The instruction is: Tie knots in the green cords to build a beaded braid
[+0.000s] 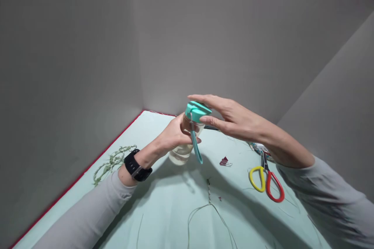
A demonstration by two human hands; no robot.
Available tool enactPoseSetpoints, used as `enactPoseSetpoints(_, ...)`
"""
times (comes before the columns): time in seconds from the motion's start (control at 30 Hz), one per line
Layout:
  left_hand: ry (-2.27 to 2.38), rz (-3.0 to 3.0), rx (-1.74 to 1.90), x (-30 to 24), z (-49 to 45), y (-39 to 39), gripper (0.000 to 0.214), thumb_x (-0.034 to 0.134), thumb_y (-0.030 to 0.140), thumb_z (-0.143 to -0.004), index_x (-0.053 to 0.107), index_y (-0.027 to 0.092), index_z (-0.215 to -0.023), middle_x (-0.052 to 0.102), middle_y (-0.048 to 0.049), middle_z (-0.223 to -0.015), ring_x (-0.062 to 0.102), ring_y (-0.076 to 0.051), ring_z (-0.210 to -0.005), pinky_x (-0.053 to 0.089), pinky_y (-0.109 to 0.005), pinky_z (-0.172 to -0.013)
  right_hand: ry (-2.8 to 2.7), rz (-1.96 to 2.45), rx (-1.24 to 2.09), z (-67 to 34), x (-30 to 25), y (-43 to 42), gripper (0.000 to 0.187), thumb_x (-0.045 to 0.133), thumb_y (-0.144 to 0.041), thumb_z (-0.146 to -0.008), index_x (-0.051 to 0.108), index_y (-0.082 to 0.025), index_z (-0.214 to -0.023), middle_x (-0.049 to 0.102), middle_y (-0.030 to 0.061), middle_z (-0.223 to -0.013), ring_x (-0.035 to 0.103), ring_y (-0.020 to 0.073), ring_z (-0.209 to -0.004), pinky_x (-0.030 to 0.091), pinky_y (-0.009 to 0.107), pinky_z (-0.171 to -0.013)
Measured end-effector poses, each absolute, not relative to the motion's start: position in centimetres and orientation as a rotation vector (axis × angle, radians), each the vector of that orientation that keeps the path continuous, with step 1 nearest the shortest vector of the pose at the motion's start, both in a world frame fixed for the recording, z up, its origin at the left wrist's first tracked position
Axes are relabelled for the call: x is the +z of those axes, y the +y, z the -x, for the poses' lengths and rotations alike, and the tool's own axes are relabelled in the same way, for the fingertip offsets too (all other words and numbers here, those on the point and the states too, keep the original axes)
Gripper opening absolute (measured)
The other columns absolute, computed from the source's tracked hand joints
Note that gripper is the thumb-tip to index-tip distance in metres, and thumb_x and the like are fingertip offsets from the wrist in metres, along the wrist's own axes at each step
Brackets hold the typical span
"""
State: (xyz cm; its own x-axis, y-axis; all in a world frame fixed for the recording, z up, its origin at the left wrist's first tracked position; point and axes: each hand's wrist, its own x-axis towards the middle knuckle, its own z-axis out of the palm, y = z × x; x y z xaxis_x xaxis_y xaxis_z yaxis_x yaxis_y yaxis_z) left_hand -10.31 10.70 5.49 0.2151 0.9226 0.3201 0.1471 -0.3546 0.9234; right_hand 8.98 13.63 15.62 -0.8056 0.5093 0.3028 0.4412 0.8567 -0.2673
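My left hand [175, 136] is wrapped round a small clear bottle [181, 151] held tilted above the table, with pale liquid in its lower part. The bottle has a teal lid [197, 111] and a teal strap [196, 148] hanging down from it. My right hand [233, 118] reaches in from the right, fingers and thumb curved round the lid and touching it. A dark watch [136, 165] sits on my left wrist. Both sleeves are grey.
Scissors with one yellow and one red handle [267, 183] lie at the right on the pale green mat [163, 218]. A small dark-red binder clip [224, 161] lies near the middle. Green twisted cord [112, 161] lies at the left, thin wire [209, 210] in front. Grey walls enclose the table.
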Motion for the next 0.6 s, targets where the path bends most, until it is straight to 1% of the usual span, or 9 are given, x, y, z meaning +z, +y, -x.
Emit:
enactPoseSetpoints(0.07, 1.052, -1.691, 1.220, 5.3, 10.1, 10.8, 0.036, 0.067, 0.036, -0.096, 0.062, 0.017, -0.127, 0.068, -0.0101, -0.125, 0.069, -0.025, -0.105, 0.061, -0.046, -0.088, -2.609, 0.808, 0.220, -8.5, 15.2, 13.4, 0.058, 0.052, -0.056, -0.096, 0.052, -0.024, -0.145, 0.064, 0.0113, -0.131, 0.060, 0.0303, -0.119, 0.047, 0.049, -0.101)
enactPoseSetpoints(0.17, 1.121, -1.705, 1.208, 5.0, 9.9, 10.9, 0.036, 0.067, 0.036, -0.096, 0.063, 0.017, -0.126, 0.068, -0.0100, -0.125, 0.069, -0.025, -0.105, 0.061, -0.046, -0.088, -2.512, 0.959, 0.187, -8.2, 14.8, 13.5, 0.070, 0.054, -0.070, -0.090, 0.059, -0.017, -0.134, 0.066, 0.0172, -0.114, 0.062, 0.0369, -0.104, 0.048, 0.058, -0.091)
enactPoseSetpoints(0.27, 1.143, -1.725, 1.179, 5.3, 9.8, 10.8, 0.034, 0.067, 0.036, -0.096, 0.063, 0.017, -0.124, 0.068, -0.0096, -0.123, 0.070, -0.024, -0.102, 0.062, -0.045, -0.087, -2.535, 0.910, 0.283, -8.7, 15.1, 13.8, 0.075, 0.050, -0.074, -0.090, 0.050, -0.025, -0.147, 0.063, 0.0141, -0.133, 0.061, 0.0349, -0.118, 0.050, 0.053, -0.096)
enactPoseSetpoints(0.33, 1.131, -1.739, 1.166, 5.5, 9.8, 10.6, 0.034, 0.067, 0.036, -0.096, 0.063, 0.017, -0.124, 0.069, -0.0094, -0.122, 0.070, -0.024, -0.101, 0.062, -0.045, -0.086, -2.576, 0.828, 0.359, -9.0, 15.5, 13.8, 0.069, 0.052, -0.068, -0.093, 0.043, -0.035, -0.152, 0.061, 0.0067, -0.141, 0.060, 0.0284, -0.125, 0.052, 0.044, -0.098)
enactPoseSetpoints(0.37, 1.127, -1.743, 1.165, 5.5, 9.7, 10.6, 0.034, 0.067, 0.036, -0.096, 0.063, 0.017, -0.124, 0.069, -0.0094, -0.122, 0.070, -0.024, -0.101, 0.062, -0.044, -0.086, -2.581, 0.810, 0.376, -9.0, 15.6, 13.7, 0.066, 0.053, -0.064, -0.094, 0.043, -0.036, -0.152, 0.063, 0.0054, -0.139, 0.061, 0.0267, -0.123, 0.052, 0.042, -0.097)
enactPoseSetpoints(0.43, 1.140, -1.741, 1.180, 5.3, 9.6, 10.5, 0.035, 0.067, 0.036, -0.096, 0.063, 0.017, -0.125, 0.068, -0.0096, -0.123, 0.070, -0.024, -0.102, 0.062, -0.045, -0.086, -2.542, 0.853, 0.350, -8.5, 15.4, 13.5, 0.064, 0.053, -0.061, -0.094, 0.049, -0.027, -0.149, 0.068, 0.0102, -0.125, 0.064, 0.0295, -0.114, 0.051, 0.047, -0.096)
enactPoseSetpoints(0.5, 1.163, -1.730, 1.203, 5.1, 9.6, 10.6, 0.034, 0.068, 0.036, -0.096, 0.063, 0.017, -0.125, 0.068, -0.0097, -0.123, 0.069, -0.024, -0.103, 0.062, -0.045, -0.087, -2.471, 0.934, 0.290, -8.1, 15.1, 13.3, 0.069, 0.054, -0.064, -0.093, 0.054, -0.016, -0.142, 0.069, 0.0166, -0.114, 0.063, 0.0357, -0.110, 0.047, 0.058, -0.099)
enactPoseSetpoints(0.53, 1.168, -1.724, 1.213, 5.1, 9.7, 10.6, 0.034, 0.068, 0.036, -0.096, 0.063, 0.017, -0.125, 0.068, -0.0097, -0.124, 0.069, -0.024, -0.104, 0.061, -0.046, -0.088, -2.453, 0.954, 0.284, -8.0, 15.1, 13.2, 0.072, 0.055, -0.066, -0.092, 0.055, -0.014, -0.141, 0.068, 0.0180, -0.114, 0.062, 0.0373, -0.111, 0.045, 0.061, -0.100)
enactPoseSetpoints(0.6, 1.155, -1.714, 1.226, 5.2, 9.8, 10.7, 0.035, 0.067, 0.036, -0.096, 0.063, 0.017, -0.125, 0.068, -0.0098, -0.124, 0.069, -0.025, -0.104, 0.061, -0.046, -0.088, -2.463, 0.938, 0.345, -8.2, 15.2, 13.3, 0.073, 0.054, -0.069, -0.092, 0.052, -0.018, -0.145, 0.067, 0.0171, -0.123, 0.061, 0.0357, -0.117, 0.045, 0.059, -0.103)
